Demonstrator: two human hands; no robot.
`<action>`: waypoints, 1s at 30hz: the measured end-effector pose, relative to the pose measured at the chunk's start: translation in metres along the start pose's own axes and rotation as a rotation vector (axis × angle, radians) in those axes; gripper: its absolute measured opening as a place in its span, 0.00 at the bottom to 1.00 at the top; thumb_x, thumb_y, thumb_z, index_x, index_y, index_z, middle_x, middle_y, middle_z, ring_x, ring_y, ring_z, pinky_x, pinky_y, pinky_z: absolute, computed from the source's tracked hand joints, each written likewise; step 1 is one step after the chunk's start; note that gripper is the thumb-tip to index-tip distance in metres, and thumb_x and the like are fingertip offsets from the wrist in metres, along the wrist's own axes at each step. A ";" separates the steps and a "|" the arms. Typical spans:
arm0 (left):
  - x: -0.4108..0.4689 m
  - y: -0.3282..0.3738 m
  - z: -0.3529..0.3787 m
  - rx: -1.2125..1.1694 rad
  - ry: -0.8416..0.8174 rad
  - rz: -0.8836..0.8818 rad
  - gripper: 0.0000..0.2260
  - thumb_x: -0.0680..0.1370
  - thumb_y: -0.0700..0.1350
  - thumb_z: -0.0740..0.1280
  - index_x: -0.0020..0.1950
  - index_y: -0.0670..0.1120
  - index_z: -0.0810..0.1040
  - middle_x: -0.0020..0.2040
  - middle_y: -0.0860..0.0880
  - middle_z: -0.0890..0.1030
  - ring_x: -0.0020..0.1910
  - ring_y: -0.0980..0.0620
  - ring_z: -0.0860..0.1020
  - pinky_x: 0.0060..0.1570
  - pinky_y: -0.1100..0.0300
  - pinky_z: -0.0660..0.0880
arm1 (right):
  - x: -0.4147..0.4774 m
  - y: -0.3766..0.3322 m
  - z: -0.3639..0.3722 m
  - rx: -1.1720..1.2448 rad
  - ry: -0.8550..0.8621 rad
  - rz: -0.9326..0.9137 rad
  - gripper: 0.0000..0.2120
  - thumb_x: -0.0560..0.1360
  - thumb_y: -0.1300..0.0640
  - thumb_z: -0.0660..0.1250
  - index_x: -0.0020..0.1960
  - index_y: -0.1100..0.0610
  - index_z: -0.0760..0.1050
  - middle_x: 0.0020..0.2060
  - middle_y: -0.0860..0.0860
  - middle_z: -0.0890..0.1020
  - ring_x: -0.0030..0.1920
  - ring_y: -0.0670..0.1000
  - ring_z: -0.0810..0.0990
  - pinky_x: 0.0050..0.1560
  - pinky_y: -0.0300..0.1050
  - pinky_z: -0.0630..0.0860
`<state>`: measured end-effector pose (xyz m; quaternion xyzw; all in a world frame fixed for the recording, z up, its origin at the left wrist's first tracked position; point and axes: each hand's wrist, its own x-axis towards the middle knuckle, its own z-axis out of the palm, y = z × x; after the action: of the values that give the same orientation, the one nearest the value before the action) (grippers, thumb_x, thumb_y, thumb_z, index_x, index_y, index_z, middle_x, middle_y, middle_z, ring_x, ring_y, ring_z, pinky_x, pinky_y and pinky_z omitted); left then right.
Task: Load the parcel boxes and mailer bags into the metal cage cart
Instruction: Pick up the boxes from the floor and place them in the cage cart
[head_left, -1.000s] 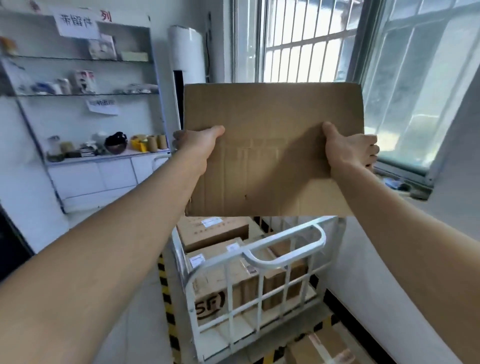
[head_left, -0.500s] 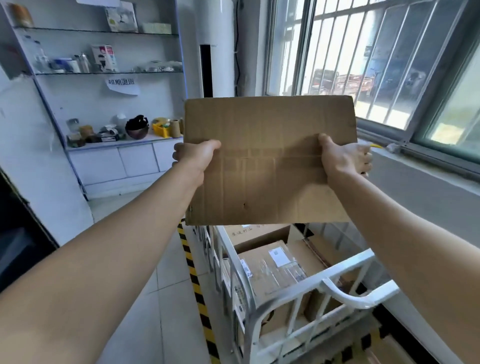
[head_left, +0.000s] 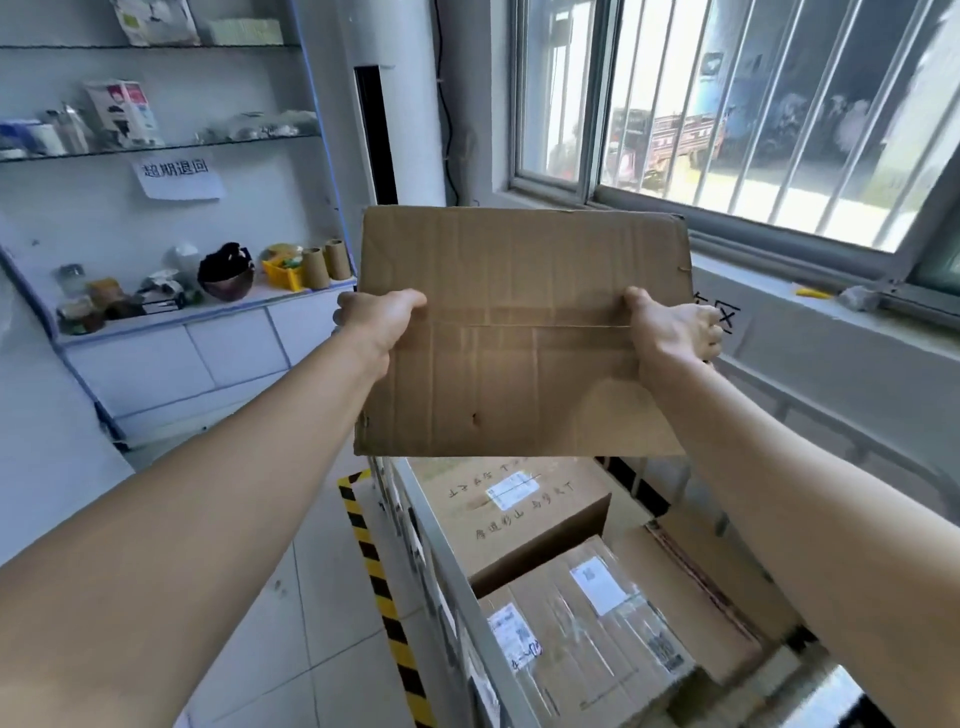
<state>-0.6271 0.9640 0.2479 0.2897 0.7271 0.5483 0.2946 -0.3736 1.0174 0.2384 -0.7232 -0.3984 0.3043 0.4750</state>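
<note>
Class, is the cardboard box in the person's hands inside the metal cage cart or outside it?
Outside. The left hand and right hand hold the cardboard box in the air above the cage cart.

Daylight pours through a barred window (head_left: 769, 119) onto white walls, cluttered glass shelves (head_left: 156, 145) and pale floor tiles (head_left: 332, 597).

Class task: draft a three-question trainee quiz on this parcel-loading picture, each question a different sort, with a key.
1. True or false: only one hand holds the cardboard box.
2. Relative to the cage cart, the box is: A) inside B) held above C) underneath.
3. Fill in: the floor stripe beside the cart is yellow and ____.
Key: 1 false, left hand and right hand both grip it; 2 B; 3 black.
</note>
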 end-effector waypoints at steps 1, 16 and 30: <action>0.015 0.004 0.005 0.001 -0.006 0.005 0.42 0.60 0.57 0.73 0.70 0.45 0.62 0.65 0.46 0.71 0.63 0.44 0.72 0.59 0.44 0.74 | 0.008 -0.005 0.008 0.002 0.011 0.004 0.42 0.71 0.39 0.67 0.72 0.65 0.57 0.71 0.60 0.63 0.72 0.60 0.61 0.72 0.55 0.58; 0.277 0.031 0.097 0.061 -0.406 0.112 0.39 0.72 0.51 0.72 0.75 0.42 0.55 0.72 0.44 0.65 0.67 0.44 0.68 0.60 0.52 0.67 | 0.101 -0.046 0.164 0.032 0.384 0.117 0.39 0.71 0.41 0.69 0.70 0.63 0.59 0.71 0.59 0.64 0.72 0.60 0.61 0.72 0.54 0.58; 0.422 0.002 0.233 0.185 -0.582 0.092 0.37 0.70 0.52 0.72 0.72 0.42 0.58 0.67 0.43 0.69 0.63 0.44 0.71 0.61 0.50 0.71 | 0.207 -0.015 0.258 -0.007 0.525 0.312 0.37 0.71 0.44 0.70 0.69 0.65 0.60 0.69 0.61 0.65 0.70 0.62 0.63 0.71 0.54 0.60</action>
<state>-0.7313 1.4246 0.1512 0.4927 0.6451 0.3867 0.4376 -0.4860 1.3152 0.1460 -0.8312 -0.1475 0.1749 0.5067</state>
